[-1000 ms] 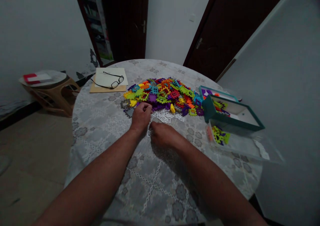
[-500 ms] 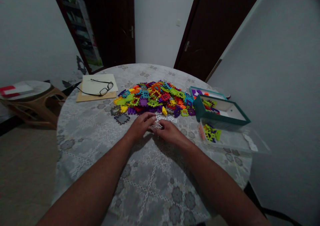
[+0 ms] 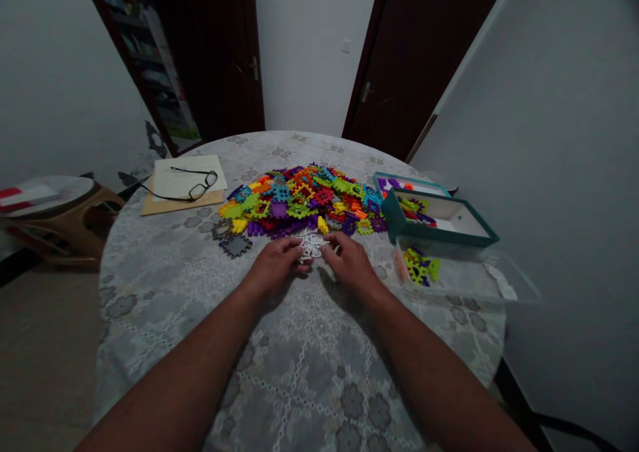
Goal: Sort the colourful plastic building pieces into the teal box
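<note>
Between my two hands are white openwork plastic pieces (image 3: 312, 244), seen just in front of the colourful heap; where one piece ends and another begins is hard to make out. My left hand (image 3: 277, 260) pinches the left edge of the white pieces with thumb and fingers. On the opposite side, my right hand (image 3: 350, 259) has its thumb and forefinger at their right edge. Directly beyond lies the heap of interlocking plastic building pieces (image 3: 299, 199) in many colours. A yellow piece (image 3: 323, 225) rests at the heap's near edge, close to my fingers.
A grey toothed piece (image 3: 235, 245) lies left of my hands. Eyeglasses (image 3: 197, 191) rest on paper (image 3: 170, 172) at the left. To the right stand a green box (image 3: 439, 222) and a clear plastic tray (image 3: 464, 282) with green and purple pieces. A patterned cloth (image 3: 299, 372) covers the round table.
My hands have moved apart from being close together, and the white pieces now show between them. The view has shifted slightly; the heap and boxes look unchanged.
</note>
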The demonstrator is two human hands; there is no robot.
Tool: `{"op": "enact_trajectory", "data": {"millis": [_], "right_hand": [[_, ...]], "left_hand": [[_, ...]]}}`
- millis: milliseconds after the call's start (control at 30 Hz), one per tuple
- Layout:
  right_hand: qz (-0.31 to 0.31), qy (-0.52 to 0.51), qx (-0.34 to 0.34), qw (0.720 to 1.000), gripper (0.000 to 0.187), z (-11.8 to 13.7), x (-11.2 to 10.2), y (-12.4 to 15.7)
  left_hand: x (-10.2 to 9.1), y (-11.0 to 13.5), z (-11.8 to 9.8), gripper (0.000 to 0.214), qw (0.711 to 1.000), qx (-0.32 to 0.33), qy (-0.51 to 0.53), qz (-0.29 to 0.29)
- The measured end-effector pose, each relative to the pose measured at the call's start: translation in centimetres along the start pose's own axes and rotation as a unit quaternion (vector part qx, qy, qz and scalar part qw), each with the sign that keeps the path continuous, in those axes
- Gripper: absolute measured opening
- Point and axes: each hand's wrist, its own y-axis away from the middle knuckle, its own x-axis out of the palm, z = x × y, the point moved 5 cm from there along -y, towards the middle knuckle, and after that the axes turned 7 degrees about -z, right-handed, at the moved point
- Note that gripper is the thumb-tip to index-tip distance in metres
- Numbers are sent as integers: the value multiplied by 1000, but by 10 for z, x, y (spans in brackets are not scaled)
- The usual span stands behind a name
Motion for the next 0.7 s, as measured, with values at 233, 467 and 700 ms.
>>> {"op": "enact_trajectory", "data": {"millis": [233,467,700], "right_hand": [[15,238,19,971,35,-29,-8,-15],[40,245,16,968,30,-27,-4,-15],[74,236,-7,969,17,-23,-5,-10]], "left_hand": [[-2,0,2,16,997,-62,48,-12],[-7,-1,-2,37,997,-46,46,-48],[-4,5,-4,28,997,-61,26,-47]]}}
